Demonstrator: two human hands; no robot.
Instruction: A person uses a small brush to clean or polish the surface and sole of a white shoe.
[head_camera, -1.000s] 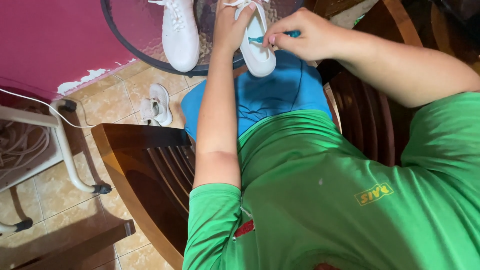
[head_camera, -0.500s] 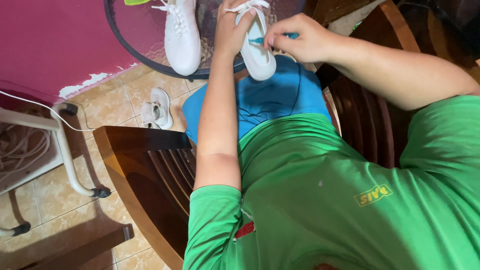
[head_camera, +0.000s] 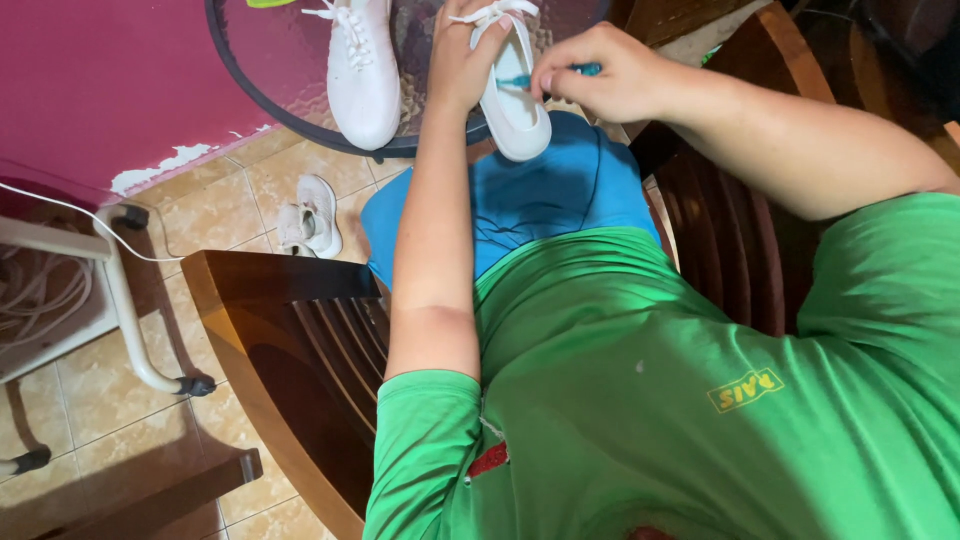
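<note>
While the left hand (head_camera: 462, 55) clasps a smooth white shoe (head_camera: 512, 95), the right hand (head_camera: 600, 70) pinches a slim teal brush (head_camera: 525, 80).

Head-worn view, looking steeply down the seated person's own front.

The single camera sits close above the green shirt (head_camera: 700, 400), which fills the lower frame; it faces forward and down past the blue shorts (head_camera: 540, 195) toward the round glass table (head_camera: 260, 60) at the top edge, with tiled floor (head_camera: 120, 430) at left.
</note>
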